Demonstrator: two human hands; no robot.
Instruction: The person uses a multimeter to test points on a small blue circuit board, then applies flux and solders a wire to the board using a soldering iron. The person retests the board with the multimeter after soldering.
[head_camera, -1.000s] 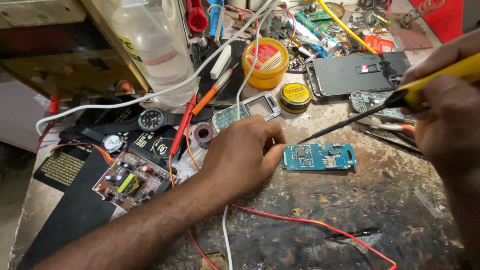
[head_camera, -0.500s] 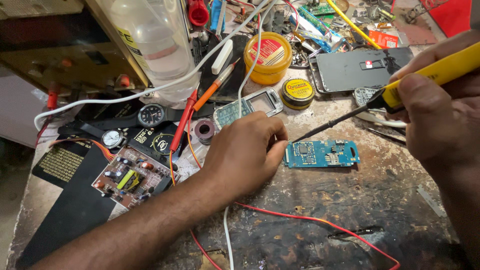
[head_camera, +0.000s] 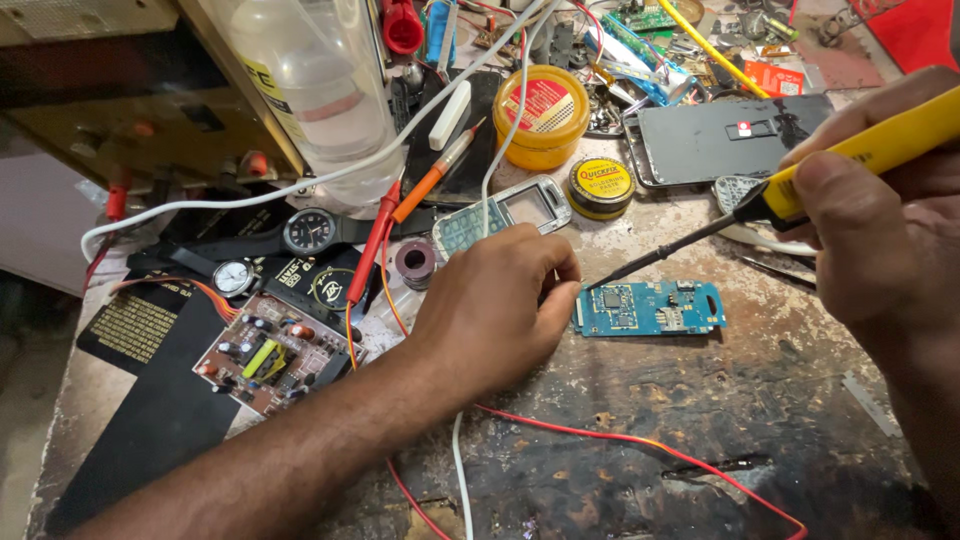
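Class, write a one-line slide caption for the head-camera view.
Right hand aims a yellow soldering iron at a blue circuit board steadied by the left hand.

Electronics repair workshop; scarred bench (head_camera: 700, 440), circuit boards (head_camera: 650, 308), soldering iron (head_camera: 800, 190), flux tins (head_camera: 600, 186)

Bare bench (head_camera: 700, 420) lies below the circuit board (head_camera: 650, 308); clutter (head_camera: 600, 90) crowds above.

Blue circuit board (head_camera: 650, 308), yellow-handled soldering iron (head_camera: 800, 180), red wire (head_camera: 640, 445), seemingly scorched-dark bench (head_camera: 600, 480).
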